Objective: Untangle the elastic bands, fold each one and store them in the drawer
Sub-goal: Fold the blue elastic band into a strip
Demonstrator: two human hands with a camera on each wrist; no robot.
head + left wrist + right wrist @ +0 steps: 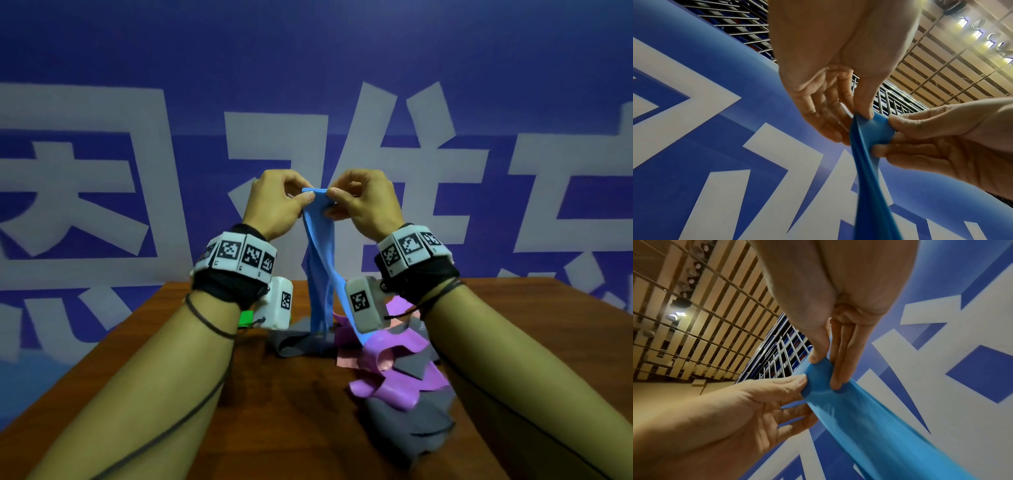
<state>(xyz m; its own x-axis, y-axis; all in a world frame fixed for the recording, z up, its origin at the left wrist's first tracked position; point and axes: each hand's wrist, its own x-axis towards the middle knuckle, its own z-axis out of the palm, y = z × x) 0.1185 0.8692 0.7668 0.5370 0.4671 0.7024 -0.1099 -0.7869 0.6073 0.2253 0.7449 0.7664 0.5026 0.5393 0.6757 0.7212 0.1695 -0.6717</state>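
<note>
The blue band (320, 240) is pinched at its top by the left hand (274, 202) and right hand (364, 202); its lower end apparently reaches the tangled bands (394, 359) toward the surface's (291, 411) right edge.

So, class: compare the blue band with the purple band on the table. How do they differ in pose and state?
The blue band is lifted, hanging from the left hand and right hand; the purple band lies on the table, unheld. The blue band hangs long and twisted; the purple band sits crumpled among grey bands. Both are flat elastic strips, not yet folded.
</note>
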